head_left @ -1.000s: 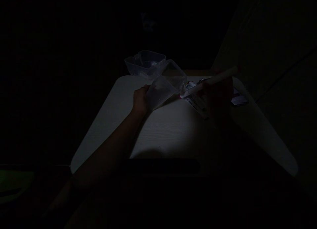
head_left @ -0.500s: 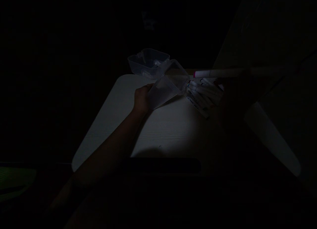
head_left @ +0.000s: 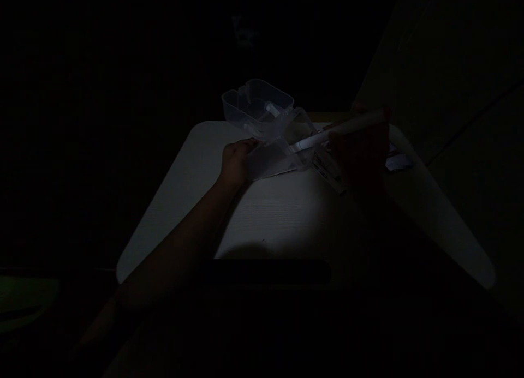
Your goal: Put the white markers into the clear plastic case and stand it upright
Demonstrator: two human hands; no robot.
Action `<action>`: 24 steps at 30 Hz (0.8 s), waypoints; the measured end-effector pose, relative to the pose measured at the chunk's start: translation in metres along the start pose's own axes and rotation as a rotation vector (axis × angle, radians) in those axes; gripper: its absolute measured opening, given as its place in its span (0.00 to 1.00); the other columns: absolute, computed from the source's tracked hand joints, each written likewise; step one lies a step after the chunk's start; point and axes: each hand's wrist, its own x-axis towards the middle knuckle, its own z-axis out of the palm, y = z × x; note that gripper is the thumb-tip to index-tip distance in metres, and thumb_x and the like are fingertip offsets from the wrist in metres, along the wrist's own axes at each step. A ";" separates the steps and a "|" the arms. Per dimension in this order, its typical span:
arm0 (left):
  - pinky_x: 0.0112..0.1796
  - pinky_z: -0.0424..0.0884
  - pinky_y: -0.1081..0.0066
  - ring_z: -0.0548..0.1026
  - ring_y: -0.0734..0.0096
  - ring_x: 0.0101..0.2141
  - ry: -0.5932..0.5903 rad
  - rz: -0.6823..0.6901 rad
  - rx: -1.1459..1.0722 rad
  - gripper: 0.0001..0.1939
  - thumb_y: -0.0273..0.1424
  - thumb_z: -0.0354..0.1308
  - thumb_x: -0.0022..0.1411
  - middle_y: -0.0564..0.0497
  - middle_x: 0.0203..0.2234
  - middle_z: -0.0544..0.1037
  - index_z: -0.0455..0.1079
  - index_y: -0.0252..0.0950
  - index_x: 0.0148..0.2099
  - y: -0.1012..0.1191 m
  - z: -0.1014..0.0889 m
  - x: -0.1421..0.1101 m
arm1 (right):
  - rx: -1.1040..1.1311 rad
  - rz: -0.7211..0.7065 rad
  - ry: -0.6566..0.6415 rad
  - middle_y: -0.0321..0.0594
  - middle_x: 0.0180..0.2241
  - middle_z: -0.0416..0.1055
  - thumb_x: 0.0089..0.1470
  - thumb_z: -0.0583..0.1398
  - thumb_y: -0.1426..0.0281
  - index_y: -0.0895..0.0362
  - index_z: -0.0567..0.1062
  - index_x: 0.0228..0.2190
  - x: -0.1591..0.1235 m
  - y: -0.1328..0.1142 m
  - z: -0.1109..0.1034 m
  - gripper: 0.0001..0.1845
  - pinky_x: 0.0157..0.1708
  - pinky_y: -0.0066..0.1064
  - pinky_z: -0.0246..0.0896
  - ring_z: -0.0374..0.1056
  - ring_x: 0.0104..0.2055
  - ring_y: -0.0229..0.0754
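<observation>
My left hand (head_left: 236,162) is closed around the lower part of a clear plastic case (head_left: 270,157), tilted with its mouth to the right. Its hinged lid (head_left: 256,102) hangs open behind it. In my right hand (head_left: 358,154), which is dim and partly lost in shadow, is a white marker (head_left: 339,131). The marker's left end is inside the mouth of the case. Several more white markers (head_left: 327,173) lie on the table just below and left of my right hand, partly hidden by it.
A white tabletop (head_left: 176,203) with rounded corners lies under my hands, with a dark slot-like strip (head_left: 266,271) along its near edge. To the right of my right hand rests a small purplish-white item (head_left: 397,159). A green patch (head_left: 27,301) shows at lower left; the surroundings are very dark.
My right hand has brought the marker left and down, so its tip has gone from outside the case into its mouth. The case and lid have shifted slightly right.
</observation>
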 end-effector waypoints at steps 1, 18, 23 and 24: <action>0.37 0.73 0.72 0.78 0.66 0.33 -0.003 0.010 0.002 0.12 0.28 0.54 0.58 0.50 0.25 0.80 0.74 0.34 0.23 -0.003 -0.001 0.001 | 0.009 -0.009 -0.011 0.33 0.35 0.78 0.49 0.64 0.68 0.50 0.61 0.48 0.000 -0.001 0.000 0.26 0.31 0.30 0.71 0.74 0.31 0.37; 0.38 0.74 0.71 0.78 0.63 0.35 0.009 0.003 0.053 0.14 0.26 0.50 0.59 0.46 0.25 0.81 0.75 0.31 0.26 0.004 0.003 -0.001 | -0.207 -0.062 -0.012 0.36 0.42 0.75 0.54 0.62 0.70 0.52 0.72 0.47 -0.010 -0.011 0.000 0.17 0.36 0.32 0.72 0.73 0.35 0.35; 0.36 0.71 0.74 0.76 0.67 0.31 -0.026 0.026 0.047 0.15 0.25 0.50 0.60 0.50 0.23 0.79 0.75 0.33 0.24 0.000 0.000 0.001 | -0.207 -0.076 -0.063 0.36 0.40 0.77 0.55 0.61 0.68 0.50 0.74 0.43 -0.012 -0.015 0.001 0.12 0.31 0.30 0.71 0.73 0.34 0.36; 0.35 0.71 0.75 0.76 0.68 0.31 -0.039 0.026 0.038 0.16 0.26 0.50 0.60 0.50 0.22 0.78 0.74 0.33 0.23 0.000 -0.001 0.001 | -0.210 -0.074 -0.083 0.37 0.41 0.77 0.56 0.61 0.68 0.49 0.75 0.43 -0.012 -0.016 0.002 0.11 0.31 0.31 0.72 0.73 0.35 0.37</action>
